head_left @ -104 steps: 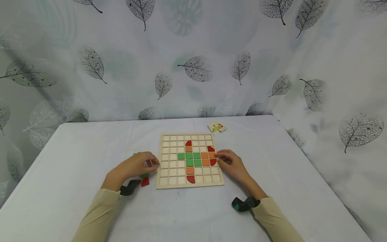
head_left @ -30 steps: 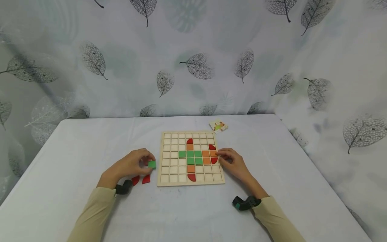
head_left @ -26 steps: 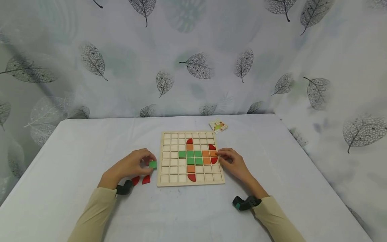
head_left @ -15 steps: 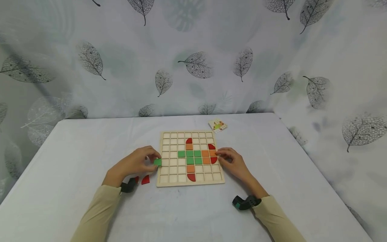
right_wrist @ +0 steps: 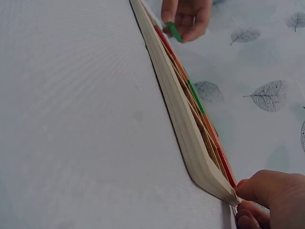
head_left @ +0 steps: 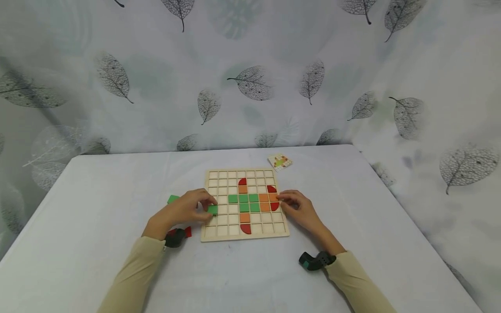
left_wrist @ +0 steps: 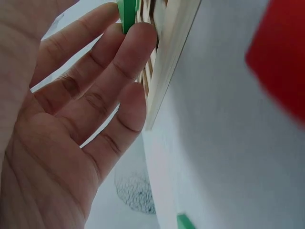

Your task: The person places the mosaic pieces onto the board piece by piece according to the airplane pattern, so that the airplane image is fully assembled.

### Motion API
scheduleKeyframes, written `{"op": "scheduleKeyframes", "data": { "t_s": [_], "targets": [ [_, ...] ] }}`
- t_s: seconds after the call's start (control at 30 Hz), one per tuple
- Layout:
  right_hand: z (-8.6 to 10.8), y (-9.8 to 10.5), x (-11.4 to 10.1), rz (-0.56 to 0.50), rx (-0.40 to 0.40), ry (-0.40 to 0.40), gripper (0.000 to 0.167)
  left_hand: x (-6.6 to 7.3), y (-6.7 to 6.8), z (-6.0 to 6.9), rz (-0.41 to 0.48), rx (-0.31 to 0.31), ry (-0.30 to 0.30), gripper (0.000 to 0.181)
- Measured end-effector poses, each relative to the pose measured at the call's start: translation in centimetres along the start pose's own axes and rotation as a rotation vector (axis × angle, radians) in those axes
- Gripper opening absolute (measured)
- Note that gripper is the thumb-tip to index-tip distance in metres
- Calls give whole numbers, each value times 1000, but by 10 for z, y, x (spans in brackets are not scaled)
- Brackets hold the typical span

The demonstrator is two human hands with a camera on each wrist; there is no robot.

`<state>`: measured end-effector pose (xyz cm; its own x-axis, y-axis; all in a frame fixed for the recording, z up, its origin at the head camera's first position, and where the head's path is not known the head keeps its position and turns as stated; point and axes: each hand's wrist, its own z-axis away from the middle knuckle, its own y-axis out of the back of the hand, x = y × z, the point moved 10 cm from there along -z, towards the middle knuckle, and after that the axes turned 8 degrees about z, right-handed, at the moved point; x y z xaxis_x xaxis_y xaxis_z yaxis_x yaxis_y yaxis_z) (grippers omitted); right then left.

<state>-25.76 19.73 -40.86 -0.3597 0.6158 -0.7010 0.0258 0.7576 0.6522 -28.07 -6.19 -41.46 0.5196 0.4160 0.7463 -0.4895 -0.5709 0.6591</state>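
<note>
My left hand [head_left: 183,211] pinches a green square tile [head_left: 212,210] between thumb and fingertips, over the left columns of a wooden grid board [head_left: 235,239]. In the left wrist view, that tile [left_wrist: 127,14] stands on edge at the fingertips, close to the board's side. The right wrist view shows the same tile [right_wrist: 174,32] from across the board. My right hand [head_left: 301,211] grips the board's right edge, its thumb by a red quarter-round piece [head_left: 275,206]. Green tiles [head_left: 244,207], orange tiles [head_left: 264,206] and several red quarter-rounds fill some cells.
Left of the board, a loose green piece [head_left: 172,198] and red pieces [head_left: 188,231] lie partly hidden by the left hand and its wrist camera [head_left: 175,238]. Behind the board's far right corner lies a small pattern card [head_left: 279,161]. A white cloth covers the table.
The left hand picked up a green tile beside the board and carried it right, over the board's left columns. The right hand stays at the right edge; the head view shifts slightly.
</note>
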Motion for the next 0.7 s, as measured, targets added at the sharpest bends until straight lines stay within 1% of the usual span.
{"op": "scheduleKeyframes", "data": {
  "t_s": [0.07,0.2,0.3,0.37,0.5,0.7],
  "targets": [
    [0,0,0,1,-4,0,23,0,-3,-3,2,-9,4,25],
    [0,0,0,4,-8,-6,23,4,-7,-8,-13,-3,-28,25],
    [0,0,0,3,-9,-13,23,7,-9,-13,-13,-1,-50,25],
    [0,0,-1,5,-8,-17,23,7,-11,-16,-2,-7,-54,24],
    [0,0,-1,6,-7,-31,23,8,-15,-20,-6,-19,-44,21],
    [1,-1,0,3,-9,-38,23,10,-19,-26,-34,-27,6,18]
  ]
}}
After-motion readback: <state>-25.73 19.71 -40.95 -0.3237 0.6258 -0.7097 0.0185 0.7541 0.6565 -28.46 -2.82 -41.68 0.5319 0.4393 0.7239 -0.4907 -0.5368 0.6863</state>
